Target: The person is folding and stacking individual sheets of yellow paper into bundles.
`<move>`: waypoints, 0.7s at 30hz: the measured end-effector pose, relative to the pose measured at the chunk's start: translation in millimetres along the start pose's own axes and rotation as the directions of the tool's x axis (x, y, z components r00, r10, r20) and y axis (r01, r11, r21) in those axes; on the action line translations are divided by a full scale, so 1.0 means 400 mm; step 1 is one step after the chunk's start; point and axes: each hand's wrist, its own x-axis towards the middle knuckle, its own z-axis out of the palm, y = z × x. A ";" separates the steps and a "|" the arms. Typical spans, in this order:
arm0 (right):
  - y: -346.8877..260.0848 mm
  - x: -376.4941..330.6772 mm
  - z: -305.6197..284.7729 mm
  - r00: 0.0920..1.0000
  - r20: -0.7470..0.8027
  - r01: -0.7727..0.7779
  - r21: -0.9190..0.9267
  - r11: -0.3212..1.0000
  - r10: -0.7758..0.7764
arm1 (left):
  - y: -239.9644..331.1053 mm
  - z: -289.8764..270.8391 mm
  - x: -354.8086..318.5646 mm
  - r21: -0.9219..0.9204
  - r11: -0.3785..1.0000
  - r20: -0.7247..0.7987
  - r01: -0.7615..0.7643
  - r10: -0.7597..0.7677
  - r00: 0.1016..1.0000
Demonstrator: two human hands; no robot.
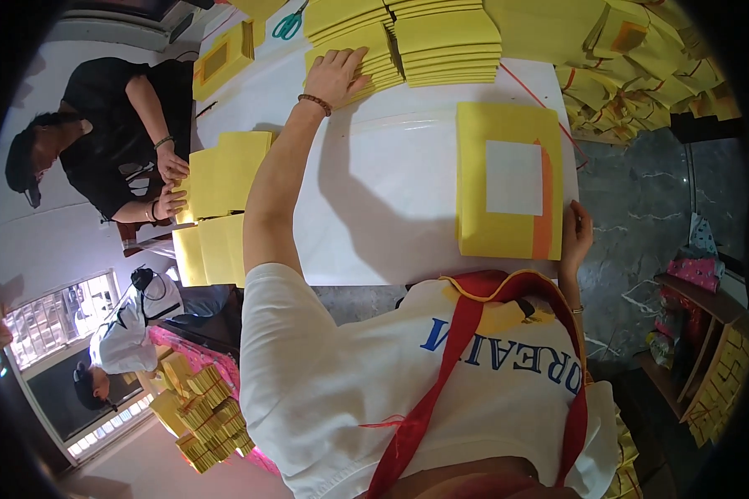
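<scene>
Yellow paper stack (pixel 359 37), upper centre, likely bends easily; grip opposite edges. Left hand (pixel 334 76) rests there, fingers slightly spread; right hand (pixel 577 238), centre right, half-curled, hold unclear.

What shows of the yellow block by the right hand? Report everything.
The yellow block is rectangular and papery-looking. A white rectangle lies on top, partly over an orange strip running to the near edge. It lies flat on the white table, toward its right; the right hand is beside it, contact unclear.
</scene>
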 end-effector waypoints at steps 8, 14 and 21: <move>0.004 -0.003 0.001 1.000 -0.012 0.027 0.011 1.000 -0.027 | 0.041 -0.011 0.000 0.088 0.995 -0.145 0.045 -0.032 0.989; 0.010 -0.005 0.003 1.000 -0.004 -0.005 -0.027 1.000 0.005 | 0.023 0.007 -0.001 0.121 0.992 -0.044 0.035 -0.030 0.999; -0.007 -0.006 0.004 1.000 -0.003 0.031 0.030 0.999 -0.031 | 0.011 0.015 0.001 0.068 0.998 -0.050 -0.002 0.006 0.999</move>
